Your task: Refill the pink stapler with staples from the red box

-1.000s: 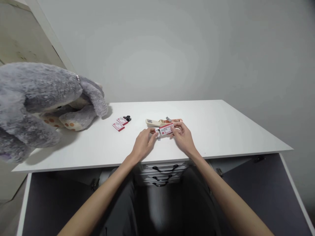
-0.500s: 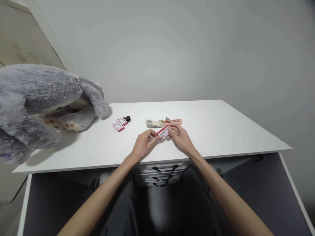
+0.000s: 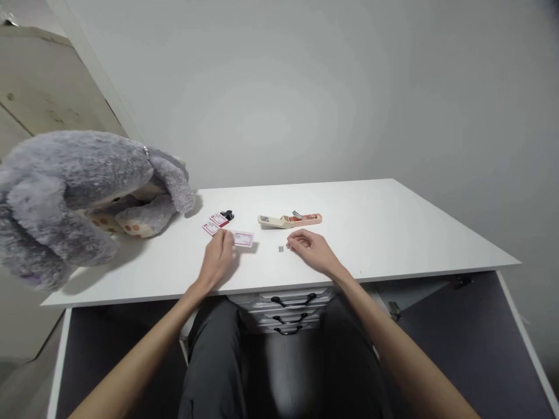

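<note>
My left hand (image 3: 219, 258) pinches a small red-and-white staple box (image 3: 243, 238) just above the white table (image 3: 393, 233), left of centre. My right hand (image 3: 311, 251) rests on the table with fingers curled, its fingertips beside a tiny grey strip of staples (image 3: 281, 249). Behind it lies an opened beige and orange stapler (image 3: 290, 219). Two more red-and-white boxes (image 3: 215, 223) lie a short way beyond my left hand, next to a small black object (image 3: 227, 215).
A big grey plush elephant (image 3: 82, 198) sprawls on the table's left end. A drawer unit with black handles (image 3: 288, 308) stands under the table in front of my knees. A pale wall rises right behind the table.
Both hands held the box together near the stapler. Now my left hand has carried it to the left, and my right hand stays by a staple strip lying on the table.
</note>
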### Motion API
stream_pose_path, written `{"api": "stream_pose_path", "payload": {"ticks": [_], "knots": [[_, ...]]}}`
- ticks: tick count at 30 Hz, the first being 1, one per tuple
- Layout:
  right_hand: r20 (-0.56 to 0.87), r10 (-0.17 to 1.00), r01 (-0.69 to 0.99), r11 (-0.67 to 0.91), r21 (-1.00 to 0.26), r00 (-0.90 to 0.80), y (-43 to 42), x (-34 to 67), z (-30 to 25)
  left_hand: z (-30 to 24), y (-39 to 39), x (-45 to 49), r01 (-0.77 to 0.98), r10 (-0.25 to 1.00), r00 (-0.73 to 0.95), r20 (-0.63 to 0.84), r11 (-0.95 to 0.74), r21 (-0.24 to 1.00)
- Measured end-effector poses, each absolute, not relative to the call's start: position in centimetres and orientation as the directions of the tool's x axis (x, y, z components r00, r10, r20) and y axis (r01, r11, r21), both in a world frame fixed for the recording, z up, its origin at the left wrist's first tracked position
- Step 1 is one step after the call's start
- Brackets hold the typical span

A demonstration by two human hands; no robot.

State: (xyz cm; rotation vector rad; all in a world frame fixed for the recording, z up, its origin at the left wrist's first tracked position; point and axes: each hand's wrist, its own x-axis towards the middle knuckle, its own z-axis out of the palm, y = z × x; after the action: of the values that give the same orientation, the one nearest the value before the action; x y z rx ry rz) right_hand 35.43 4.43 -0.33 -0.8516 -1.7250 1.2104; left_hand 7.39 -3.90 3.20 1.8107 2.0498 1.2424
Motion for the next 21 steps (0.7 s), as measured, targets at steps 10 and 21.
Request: {"api": "stream_pose_path", "payload": {"ticks": [10,21], "knots": [[0.253,0.866,0.150,0.346,-0.926,-0.432,4.1,35.6,0.2,3.1,-4.1,-2.5,0.953,0.851,-0.263,0.455,0.157,0.258],[0.315,0.808,0.240,0.478,-0.845,-0.499,4.9,35.4,-0.6,3.0,-2.6,2.0,0.980,0.747,0.028,0.664,-0.152,0.130]]}}
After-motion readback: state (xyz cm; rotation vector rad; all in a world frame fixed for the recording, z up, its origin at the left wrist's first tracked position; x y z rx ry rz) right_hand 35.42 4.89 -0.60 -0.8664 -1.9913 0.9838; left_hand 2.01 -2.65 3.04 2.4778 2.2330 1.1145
